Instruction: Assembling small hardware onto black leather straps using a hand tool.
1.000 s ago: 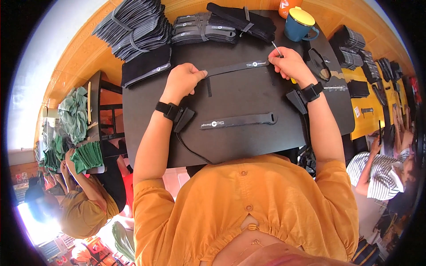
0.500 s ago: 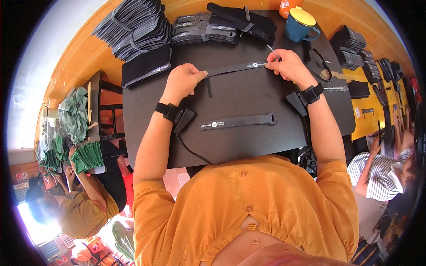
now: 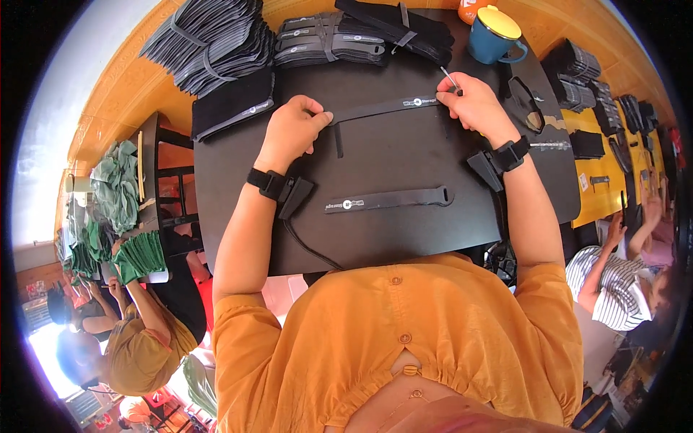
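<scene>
A long black strap (image 3: 382,108) with a white label lies stretched across the black table (image 3: 390,155). My left hand (image 3: 292,132) pinches its left end, where a short tab hangs down. My right hand (image 3: 473,105) holds the strap's right end together with a thin metal tool (image 3: 449,77) that sticks up from the fingers. A second black strap (image 3: 390,198) with a loop end lies flat nearer to me, untouched. Both wrists wear black bands with small black units attached.
Piles of black and grey straps (image 3: 209,40) and bundled ones (image 3: 328,40) fill the table's far side. A black pouch (image 3: 231,108) lies at the left, a blue mug with a yellow lid (image 3: 494,32) at the far right. Other people sit around the table.
My right hand has come down slightly along the strap's right end, and the metal tool has tilted. The left hand keeps its pinch in place.
</scene>
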A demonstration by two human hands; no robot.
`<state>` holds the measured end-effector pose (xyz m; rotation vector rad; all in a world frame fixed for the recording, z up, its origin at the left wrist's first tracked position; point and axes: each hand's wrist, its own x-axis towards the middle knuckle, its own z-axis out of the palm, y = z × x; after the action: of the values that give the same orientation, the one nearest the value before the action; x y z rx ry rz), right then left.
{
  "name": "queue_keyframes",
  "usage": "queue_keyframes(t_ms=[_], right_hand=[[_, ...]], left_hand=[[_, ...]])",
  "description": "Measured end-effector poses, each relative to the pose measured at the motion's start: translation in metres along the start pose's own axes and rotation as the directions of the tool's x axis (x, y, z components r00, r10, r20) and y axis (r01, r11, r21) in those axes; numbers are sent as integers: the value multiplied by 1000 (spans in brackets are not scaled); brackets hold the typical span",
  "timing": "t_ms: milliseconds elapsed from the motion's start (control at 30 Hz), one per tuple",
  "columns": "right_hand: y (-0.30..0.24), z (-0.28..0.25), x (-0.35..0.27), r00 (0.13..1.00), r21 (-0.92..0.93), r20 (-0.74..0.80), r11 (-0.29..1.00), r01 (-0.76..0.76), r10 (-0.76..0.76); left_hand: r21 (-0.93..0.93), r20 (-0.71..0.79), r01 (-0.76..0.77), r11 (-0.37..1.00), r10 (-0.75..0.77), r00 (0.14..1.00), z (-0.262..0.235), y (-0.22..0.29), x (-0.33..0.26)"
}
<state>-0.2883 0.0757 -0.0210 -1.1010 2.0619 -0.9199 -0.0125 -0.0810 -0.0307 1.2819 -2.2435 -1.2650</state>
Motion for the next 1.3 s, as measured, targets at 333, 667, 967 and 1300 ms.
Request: queue_keyframes(t_ms=[333,667,967,1300], right_hand=[[4,-6,3,1000,-37,-10,999,12,-13],[-25,-9,-21,988,67,41,987,147,-150],[-76,3,-41,932,370,44,873,318,-359],[-125,-2,-25,882,676,-85,623,393,-463]], left_hand=[[-131,26,-24,991,28,999,-6,18,-16],[286,538,-659,696,453,711,19,28,-82],[-493,185,-78,867,192,964,4,54,-63],[-728,209,-148,669,423,882,-13,90,-47]])
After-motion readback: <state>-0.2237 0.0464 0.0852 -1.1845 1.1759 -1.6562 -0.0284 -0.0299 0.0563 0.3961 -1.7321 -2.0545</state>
